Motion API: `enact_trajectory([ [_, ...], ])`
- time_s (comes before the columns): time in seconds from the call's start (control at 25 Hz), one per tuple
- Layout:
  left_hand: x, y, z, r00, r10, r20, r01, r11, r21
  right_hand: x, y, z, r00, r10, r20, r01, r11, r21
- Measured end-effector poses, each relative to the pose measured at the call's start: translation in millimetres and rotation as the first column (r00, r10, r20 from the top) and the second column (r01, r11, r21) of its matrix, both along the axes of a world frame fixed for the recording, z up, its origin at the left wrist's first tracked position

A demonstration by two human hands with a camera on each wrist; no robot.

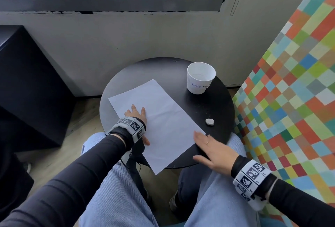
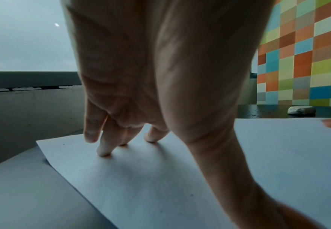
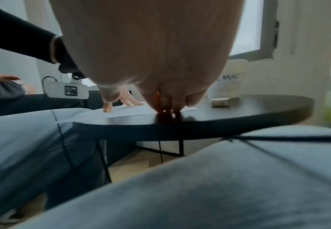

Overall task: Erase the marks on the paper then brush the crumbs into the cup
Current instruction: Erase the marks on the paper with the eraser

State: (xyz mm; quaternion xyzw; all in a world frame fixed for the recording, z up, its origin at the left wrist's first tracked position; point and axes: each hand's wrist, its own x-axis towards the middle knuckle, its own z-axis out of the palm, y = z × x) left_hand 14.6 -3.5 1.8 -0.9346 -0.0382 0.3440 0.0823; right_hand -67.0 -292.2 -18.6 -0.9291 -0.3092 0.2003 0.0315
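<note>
Matt white paper [image 1: 159,118] lies on a smooth, faintly glossy black table [image 1: 208,107] beside a paper cup [image 1: 200,78].

Head view looks down; wrist views sit low, close — all share the table [image 1: 208,110].

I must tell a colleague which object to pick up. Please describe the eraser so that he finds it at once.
Look at the round black table under the window. On its right side, nearer to you than the white cup and just off the paper, lies the eraser: a small, whitish, rounded lump, the only loose small object there.
</note>
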Motion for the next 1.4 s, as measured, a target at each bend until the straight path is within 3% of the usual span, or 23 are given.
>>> enact_trajectory([
  [0.16,1,1,-1,1.0,0.002,-0.008,-0.002,1.0,-0.011,20,-14,4,0.984,-0.118,0.133,0.119,0.993,-0.005],
  [0.36,2,-5,0,0.996,-0.087,0.024,0.085,0.992,0.089,14,-8,4,0.997,0.0,0.073,0.006,0.997,-0.078],
  [0.44,0,-14,0,0.983,-0.148,0.106,0.147,0.989,0.016,25,-11,7,0.965,-0.068,0.254,0.083,0.995,-0.049],
  [0.52,-5,-27,-2,0.96,-0.248,0.131,0.265,0.955,-0.133,41,-16,11,0.905,-0.217,0.365,0.192,0.976,0.105],
  [0.56,-8,-34,-4,0.947,-0.293,0.132,0.314,0.931,-0.187,51,-18,16,0.89,-0.31,0.334,0.275,0.95,0.151],
  [0.64,-12,-44,-9,0.931,-0.344,0.121,0.363,0.907,-0.215,68,-19,25,0.86,-0.465,0.21,0.455,0.885,0.096],
  [0.72,-13,-48,-9,0.926,-0.361,0.107,0.376,0.908,-0.184,78,-20,24,0.844,-0.514,0.152,0.512,0.857,0.057],
  [0.92,-19,-49,-7,0.917,-0.388,0.09,0.396,0.91,-0.122,79,-19,11,0.816,-0.567,0.112,0.552,0.822,0.14],
  [1.04,-26,-50,-11,0.902,-0.408,0.142,0.423,0.901,-0.097,70,-21,13,0.791,-0.603,0.105,0.536,0.765,0.358],
  [1.16,-32,-56,-15,0.906,-0.39,0.162,0.412,0.902,-0.129,45,-9,8,0.814,-0.579,-0.039,0.496,0.66,0.564],
  [1.24,-32,-60,-16,0.916,-0.368,0.156,0.39,0.91,-0.142,31,2,-1,0.839,-0.529,-0.124,0.487,0.631,0.604],
  [1.4,-31,-63,-18,0.944,-0.298,0.143,0.323,0.924,-0.203,36,2,-7,0.839,-0.526,-0.136,0.486,0.616,0.62],
])
